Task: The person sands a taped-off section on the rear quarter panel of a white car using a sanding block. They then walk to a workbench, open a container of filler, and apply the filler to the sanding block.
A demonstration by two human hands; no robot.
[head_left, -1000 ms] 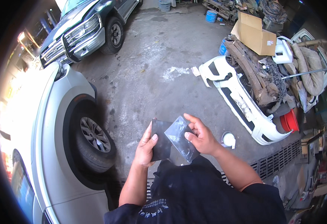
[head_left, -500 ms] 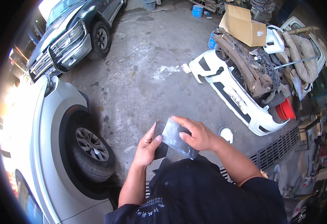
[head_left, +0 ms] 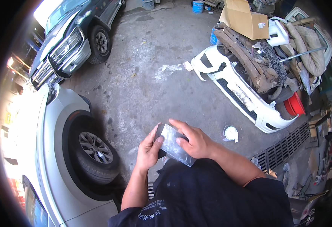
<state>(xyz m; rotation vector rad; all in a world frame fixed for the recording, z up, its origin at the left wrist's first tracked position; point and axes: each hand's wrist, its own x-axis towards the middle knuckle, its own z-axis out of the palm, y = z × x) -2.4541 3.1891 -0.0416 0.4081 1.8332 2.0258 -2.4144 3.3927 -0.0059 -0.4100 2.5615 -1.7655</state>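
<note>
In front of my dark shirt, both hands hold a flat, rectangular grey block [head_left: 175,143] with whitish smears on its face. A thin dark sheet [head_left: 161,131], which looks like sandpaper, shows behind its left edge; how far it wraps round is hidden. My left hand [head_left: 149,149] grips the left side, thumb on the front and fingers behind. My right hand [head_left: 194,142] closes on the right side, its thumb on the face and its index finger along the top edge. More dark material shows beside the right thumb.
A white car's front wheel [head_left: 96,147] stands close on my left, with a dark off-road vehicle [head_left: 69,41] beyond. To the right lie a white bumper [head_left: 245,100], scrap parts, a cardboard box [head_left: 245,20], a red wheel rim [head_left: 294,104], a white-lidded tin [head_left: 231,133] and a floor grate [head_left: 283,149].
The block has tilted, showing a thicker edge, and lies slightly lower and further left. My right hand has shifted left along it. The left hand keeps its hold.
</note>
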